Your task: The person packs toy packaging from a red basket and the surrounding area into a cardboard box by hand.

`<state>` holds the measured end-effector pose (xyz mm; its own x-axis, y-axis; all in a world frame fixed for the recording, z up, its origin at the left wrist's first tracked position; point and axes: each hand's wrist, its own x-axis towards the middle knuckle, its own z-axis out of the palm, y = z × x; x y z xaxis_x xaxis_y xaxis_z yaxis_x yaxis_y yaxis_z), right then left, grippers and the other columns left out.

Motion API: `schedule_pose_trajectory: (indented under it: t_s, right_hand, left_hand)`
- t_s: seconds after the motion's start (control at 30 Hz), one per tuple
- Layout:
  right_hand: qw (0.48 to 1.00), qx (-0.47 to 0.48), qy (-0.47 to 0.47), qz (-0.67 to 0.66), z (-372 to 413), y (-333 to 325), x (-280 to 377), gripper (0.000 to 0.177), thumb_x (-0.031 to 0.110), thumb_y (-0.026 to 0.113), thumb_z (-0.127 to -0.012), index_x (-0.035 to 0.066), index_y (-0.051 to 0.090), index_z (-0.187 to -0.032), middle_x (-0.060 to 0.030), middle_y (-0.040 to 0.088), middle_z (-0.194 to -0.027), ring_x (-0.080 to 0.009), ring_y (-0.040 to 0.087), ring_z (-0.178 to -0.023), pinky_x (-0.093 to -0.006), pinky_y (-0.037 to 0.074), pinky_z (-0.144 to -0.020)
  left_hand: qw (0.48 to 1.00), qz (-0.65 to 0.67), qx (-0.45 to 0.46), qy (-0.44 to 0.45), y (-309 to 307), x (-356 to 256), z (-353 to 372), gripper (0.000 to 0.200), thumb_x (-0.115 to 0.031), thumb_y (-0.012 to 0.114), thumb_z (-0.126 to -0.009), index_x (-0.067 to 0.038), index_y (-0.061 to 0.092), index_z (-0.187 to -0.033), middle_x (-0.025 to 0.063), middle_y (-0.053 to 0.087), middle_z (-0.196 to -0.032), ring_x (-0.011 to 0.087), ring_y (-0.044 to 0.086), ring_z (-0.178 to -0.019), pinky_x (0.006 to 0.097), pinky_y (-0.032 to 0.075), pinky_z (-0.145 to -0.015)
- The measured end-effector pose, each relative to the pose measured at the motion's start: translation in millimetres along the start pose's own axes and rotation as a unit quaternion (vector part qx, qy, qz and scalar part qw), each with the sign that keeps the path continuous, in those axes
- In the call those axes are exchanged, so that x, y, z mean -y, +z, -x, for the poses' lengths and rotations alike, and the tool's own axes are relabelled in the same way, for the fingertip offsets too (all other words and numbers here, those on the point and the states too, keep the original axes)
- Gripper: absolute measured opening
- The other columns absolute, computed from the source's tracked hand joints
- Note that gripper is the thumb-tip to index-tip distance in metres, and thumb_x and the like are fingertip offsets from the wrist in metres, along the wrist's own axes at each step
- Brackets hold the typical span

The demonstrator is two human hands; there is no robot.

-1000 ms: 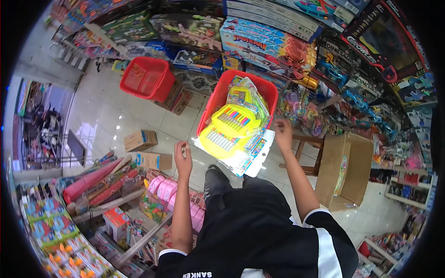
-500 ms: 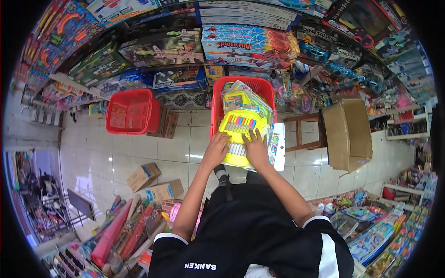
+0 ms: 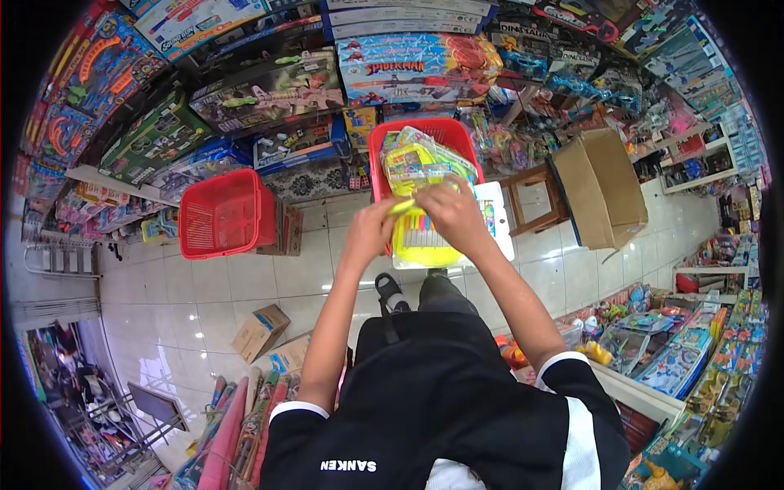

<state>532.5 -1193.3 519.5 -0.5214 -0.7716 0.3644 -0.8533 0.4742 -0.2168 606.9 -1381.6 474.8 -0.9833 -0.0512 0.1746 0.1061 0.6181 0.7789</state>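
A yellow marker set (image 3: 400,207) is tipped up over the red basket, its near edge facing me. My left hand (image 3: 369,233) pinches the left end of it. The fingers of my right hand (image 3: 452,214) are bent over its right end and hide much of it. Just below lies another yellow marker set (image 3: 419,255) with a row of coloured markers, on top of the pile. More clear-wrapped yellow packs (image 3: 412,153) fill the red basket (image 3: 425,125). A white card-backed pack (image 3: 500,220) sticks out on the right, near my right wrist.
Another red basket (image 3: 219,214) stands on the left by a cardboard box. An open carton (image 3: 602,188) rests at a wooden stool (image 3: 535,202) on the right. Boxed toys (image 3: 420,69) line the shelves ahead. Small cartons (image 3: 261,333) and rolled sheets (image 3: 224,433) are at lower left.
Both hands have lifted and tipped up the upper yellow marker set, uncovering more of the one below. My view has shifted, and one sandalled foot now shows more.
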Motion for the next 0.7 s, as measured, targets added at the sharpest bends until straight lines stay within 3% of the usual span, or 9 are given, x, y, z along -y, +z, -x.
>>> schedule_pose_trajectory:
  t_s: [0.03,0.07,0.17,0.2,0.27,0.3,0.37,0.47,0.7]
  right_hand:
    - [0.997,-0.074,-0.002,0.004,-6,-7,1,0.025,0.003,0.063,-0.077,0.006,0.065,-0.102,-0.0064,0.067,-0.105,-0.0234,0.061,-0.104,-0.0426,0.041,-0.096]
    - [0.991,-0.130,0.026,-0.003,-11,-15,3,0.022,0.002,0.066,-0.077,0.006,0.066,-0.099,-0.0070,0.068,-0.102,-0.0246,0.061,-0.104,-0.0419,0.041,-0.094]
    - [0.980,-0.175,0.092,-0.015,0,-33,7,0.036,0.010,0.068,-0.078,0.007,0.061,-0.113,-0.0112,0.063,-0.113,-0.0287,0.057,-0.111,-0.0415,0.040,-0.095]
    - [0.981,-0.171,0.096,-0.013,11,-30,10,0.036,0.010,0.068,-0.078,0.007,0.061,-0.113,-0.0112,0.063,-0.113,-0.0287,0.057,-0.111,-0.0415,0.040,-0.095]
    - [0.968,-0.102,0.200,-0.113,37,-14,12,0.045,0.018,0.071,-0.079,0.006,0.057,-0.120,-0.0144,0.060,-0.118,-0.0317,0.055,-0.113,-0.0427,0.039,-0.097]
    - [0.971,-0.008,0.202,-0.126,54,-5,10,0.061,0.027,0.072,-0.079,0.005,0.050,-0.131,-0.0182,0.052,-0.131,-0.0359,0.046,-0.124,-0.0468,0.035,-0.103]
    - [0.969,0.138,0.192,-0.068,73,8,22,0.075,0.029,0.074,-0.076,0.007,0.041,-0.140,-0.0186,0.038,-0.145,-0.0378,0.031,-0.137,-0.0509,0.027,-0.110]
    - [0.953,0.207,0.220,-0.027,107,48,34,0.077,0.034,0.072,-0.079,0.011,0.037,-0.144,-0.0184,0.027,-0.152,-0.0436,0.019,-0.141,-0.0565,0.023,-0.111]
    - [0.951,0.241,0.190,0.030,107,55,32,0.066,0.029,0.070,-0.080,0.018,0.045,-0.140,-0.0172,0.030,-0.150,-0.0417,0.023,-0.140,-0.0550,0.023,-0.111]
  left_hand:
    - [0.998,0.021,0.014,-0.064,-6,0,-1,0.033,-0.008,0.064,-0.081,-0.005,0.064,-0.114,0.0165,0.068,-0.105,0.0377,0.063,-0.098,0.0409,0.050,-0.083]
    - [0.998,0.020,-0.050,-0.021,-4,11,1,0.026,-0.013,0.061,-0.087,-0.001,0.064,-0.109,0.0213,0.067,-0.091,0.0377,0.066,-0.087,0.0418,0.051,-0.073]
    - [0.983,0.126,-0.102,-0.086,-7,42,16,0.024,-0.014,0.059,-0.089,0.001,0.064,-0.108,0.0228,0.067,-0.093,0.0332,0.068,-0.086,0.0386,0.050,-0.074]
    - [0.979,0.120,-0.113,-0.120,-12,47,25,0.025,-0.017,0.058,-0.093,0.003,0.062,-0.108,0.0192,0.069,-0.092,0.0231,0.068,-0.082,0.0337,0.049,-0.072]
    - [0.961,0.184,-0.139,-0.156,-19,68,43,0.027,-0.019,0.057,-0.095,0.003,0.061,-0.110,0.0151,0.068,-0.094,0.0183,0.065,-0.085,0.0313,0.049,-0.073]
    - [0.937,0.241,-0.164,-0.192,-22,75,54,0.029,-0.021,0.057,-0.096,0.003,0.060,-0.113,0.0111,0.068,-0.097,0.0135,0.063,-0.087,0.0288,0.049,-0.074]
    - [0.913,0.287,-0.187,-0.219,-31,75,66,0.030,-0.022,0.056,-0.098,0.003,0.059,-0.115,0.0084,0.066,-0.100,0.0115,0.061,-0.088,0.0267,0.048,-0.075]
    - [0.866,0.365,-0.221,-0.261,-39,76,75,0.032,-0.023,0.054,-0.099,0.002,0.056,-0.119,0.0055,0.065,-0.104,0.0086,0.059,-0.090,0.0245,0.047,-0.077]
    - [0.819,0.417,-0.209,-0.334,-33,97,76,0.033,-0.024,0.056,-0.098,-0.001,0.056,-0.121,0.0039,0.064,-0.107,0.0080,0.059,-0.093,0.0249,0.048,-0.082]
